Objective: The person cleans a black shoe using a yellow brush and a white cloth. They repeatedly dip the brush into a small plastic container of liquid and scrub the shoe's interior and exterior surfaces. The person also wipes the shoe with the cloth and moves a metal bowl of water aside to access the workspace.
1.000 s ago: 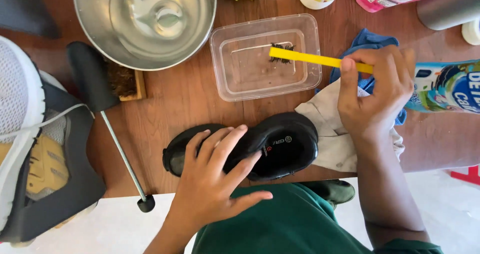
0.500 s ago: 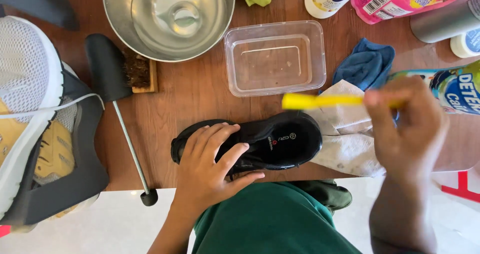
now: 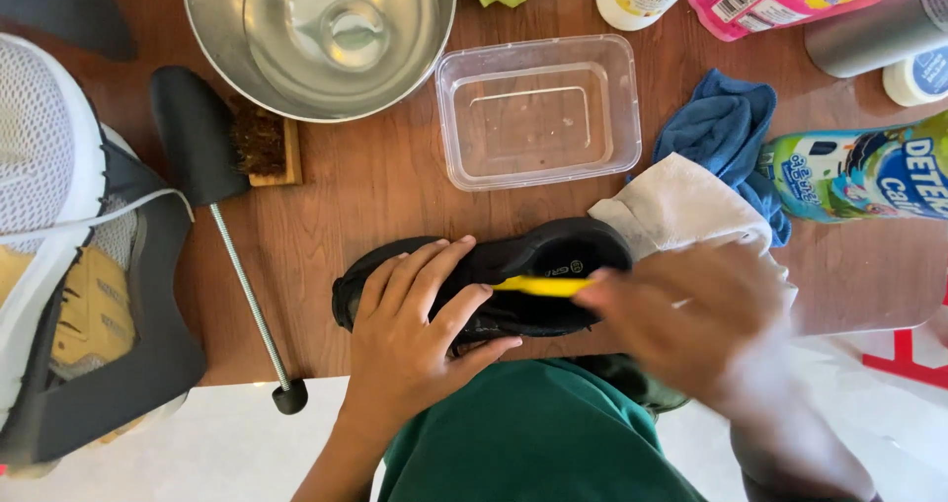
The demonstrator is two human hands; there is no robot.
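A black shoe (image 3: 553, 260) lies on its side near the front edge of the wooden table (image 3: 375, 186). My left hand (image 3: 415, 329) presses flat on its left half with fingers spread. My right hand (image 3: 691, 319), blurred by motion, grips a yellow-handled brush (image 3: 538, 286) whose tip rests against the shoe's middle. A clear plastic tub (image 3: 538, 107) with a little water stands behind the shoe.
A steel bowl (image 3: 316, 28) sits at the back left, over a wooden brush (image 3: 262, 152). A black shoe tree with a metal rod (image 3: 242, 285) lies left. White cloth (image 3: 681, 206), blue cloth (image 3: 726, 132), bottles (image 3: 859, 171) at right. A white sneaker (image 3: 49, 206) at far left.
My right hand has carried the yellow brush from the plastic tub down to the black shoe. The left hand has stayed on the shoe.
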